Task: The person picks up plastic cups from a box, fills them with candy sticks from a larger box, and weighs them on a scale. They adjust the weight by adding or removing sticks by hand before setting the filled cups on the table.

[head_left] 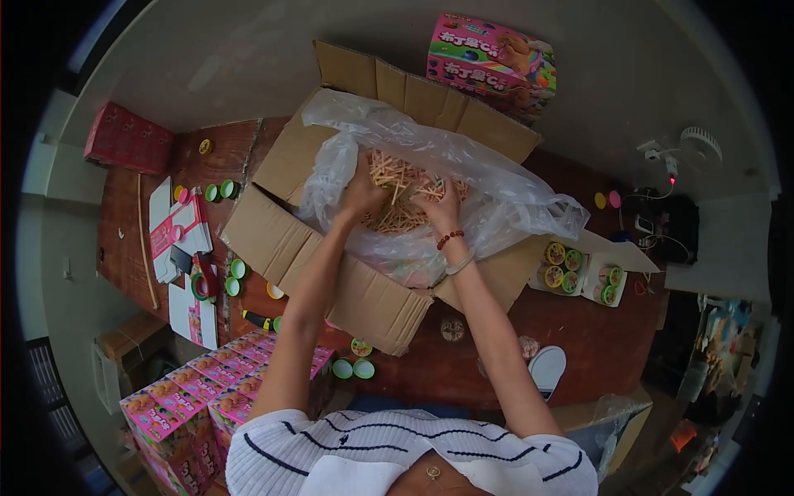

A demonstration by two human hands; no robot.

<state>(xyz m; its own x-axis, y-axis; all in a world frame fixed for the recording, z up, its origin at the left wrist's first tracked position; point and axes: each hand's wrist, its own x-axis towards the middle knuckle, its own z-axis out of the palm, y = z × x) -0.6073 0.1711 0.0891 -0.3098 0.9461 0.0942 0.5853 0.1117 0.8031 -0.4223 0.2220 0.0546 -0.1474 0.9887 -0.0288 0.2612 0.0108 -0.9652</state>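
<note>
An open cardboard box (285,240), lined with a clear plastic bag (504,198), holds a heap of short, thin tan sticks (397,217) that look like biscuit sticks. Both of my hands reach into the bag. My left hand (364,192) is at the left side of the heap, its fingers bent inward and partly hidden among the sticks. At the right side, my right hand (441,205) curls its fingers around a bunch of sticks. A beaded bracelet (450,239) circles my right wrist.
Pink printed cartons (194,388) are stacked at lower left; another pink carton (492,62) stands behind the box. A white box (591,277) of small lidded cups lies right. Green lids (233,286), tape (203,285) and a yellow-black cutter (257,319) lie left. A small fan (701,145) is far right.
</note>
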